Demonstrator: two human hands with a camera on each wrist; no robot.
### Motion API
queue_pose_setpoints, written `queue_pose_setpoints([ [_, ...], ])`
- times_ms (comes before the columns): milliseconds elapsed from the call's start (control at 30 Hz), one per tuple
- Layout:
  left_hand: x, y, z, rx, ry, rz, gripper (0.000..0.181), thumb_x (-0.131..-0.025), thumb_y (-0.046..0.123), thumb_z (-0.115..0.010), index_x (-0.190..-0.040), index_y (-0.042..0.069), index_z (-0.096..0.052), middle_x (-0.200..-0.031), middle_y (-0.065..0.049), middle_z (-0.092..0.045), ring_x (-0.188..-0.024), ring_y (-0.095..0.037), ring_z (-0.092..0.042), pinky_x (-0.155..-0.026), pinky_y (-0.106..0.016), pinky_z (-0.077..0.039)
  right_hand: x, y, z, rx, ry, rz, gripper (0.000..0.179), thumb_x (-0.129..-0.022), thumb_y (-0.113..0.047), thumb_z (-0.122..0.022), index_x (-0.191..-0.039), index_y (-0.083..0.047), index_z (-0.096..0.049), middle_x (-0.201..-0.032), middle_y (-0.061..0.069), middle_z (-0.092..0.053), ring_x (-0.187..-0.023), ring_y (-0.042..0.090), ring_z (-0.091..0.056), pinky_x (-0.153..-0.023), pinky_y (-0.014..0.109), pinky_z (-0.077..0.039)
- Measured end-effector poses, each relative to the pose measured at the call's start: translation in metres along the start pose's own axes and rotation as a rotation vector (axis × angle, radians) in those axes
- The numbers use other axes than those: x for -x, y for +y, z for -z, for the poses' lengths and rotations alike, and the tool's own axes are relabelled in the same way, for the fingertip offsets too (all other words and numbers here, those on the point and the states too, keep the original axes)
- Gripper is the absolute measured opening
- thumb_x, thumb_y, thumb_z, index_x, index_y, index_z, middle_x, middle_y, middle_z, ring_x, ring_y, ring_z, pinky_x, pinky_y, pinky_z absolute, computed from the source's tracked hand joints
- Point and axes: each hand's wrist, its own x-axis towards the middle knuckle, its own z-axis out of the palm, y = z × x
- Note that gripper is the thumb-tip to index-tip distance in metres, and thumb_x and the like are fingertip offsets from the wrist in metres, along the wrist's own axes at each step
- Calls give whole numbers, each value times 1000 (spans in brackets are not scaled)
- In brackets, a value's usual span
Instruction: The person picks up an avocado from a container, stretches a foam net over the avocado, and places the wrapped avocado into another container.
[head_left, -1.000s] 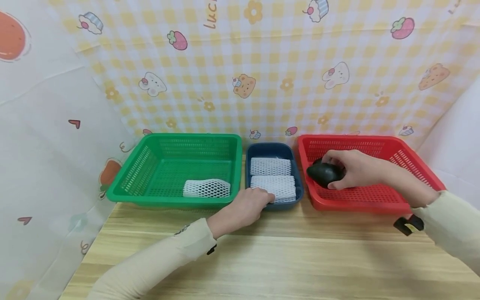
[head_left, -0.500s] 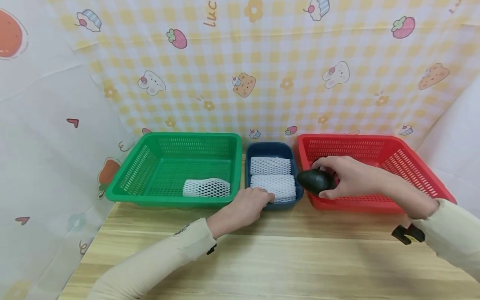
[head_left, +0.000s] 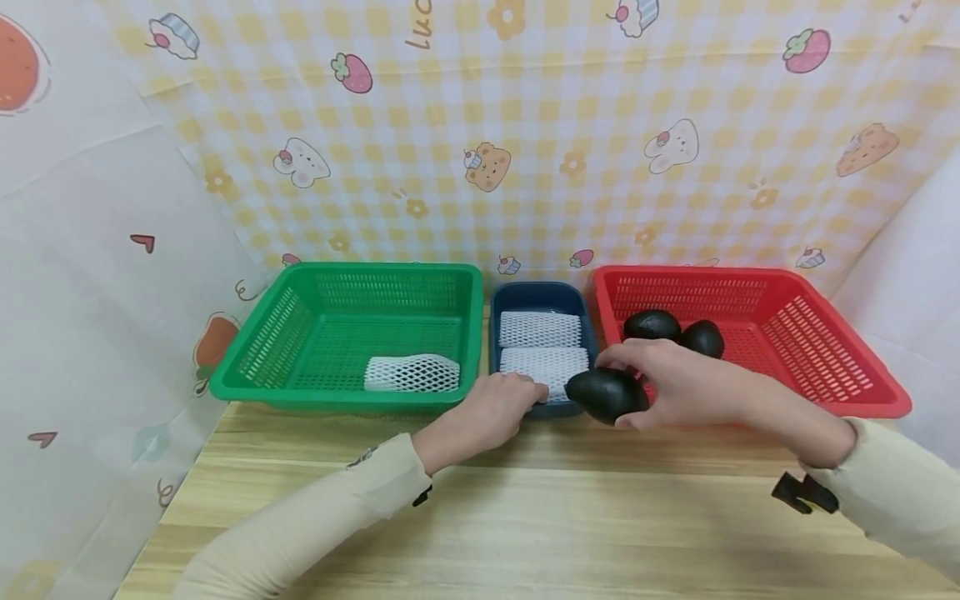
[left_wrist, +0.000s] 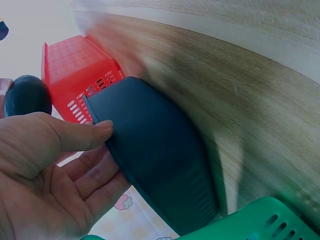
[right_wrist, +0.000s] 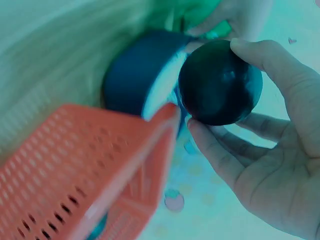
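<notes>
Avocado (head_left: 604,395) pinched by right hand (head_left: 671,385), near tray's (head_left: 537,296) front right corner; left hand (head_left: 487,418) grips tray rim. Slip risk, I judge: smooth skin, fingertip-only hold.

Before you, the pale wood-grain bench (head_left: 525,517) carries the blue tray (head_left: 540,297); to your left, just beside that tray, stands the green basket (head_left: 300,396), and to its right the red basket (head_left: 712,292).
</notes>
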Motion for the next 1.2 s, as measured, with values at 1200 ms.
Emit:
queue_pose_setpoints([
  [1200,-3,-7,6,147,-69,10,23,-95,8,-72,-117,16,-75,-104,1,-73,-87,-14,-66,-70,-30,-55,-5,-11,-76,-39,-200,-55,61,-70,-18,-96,-123,-4,-70,-109,2,-62,-95,20,-60,-79,36,-55],
])
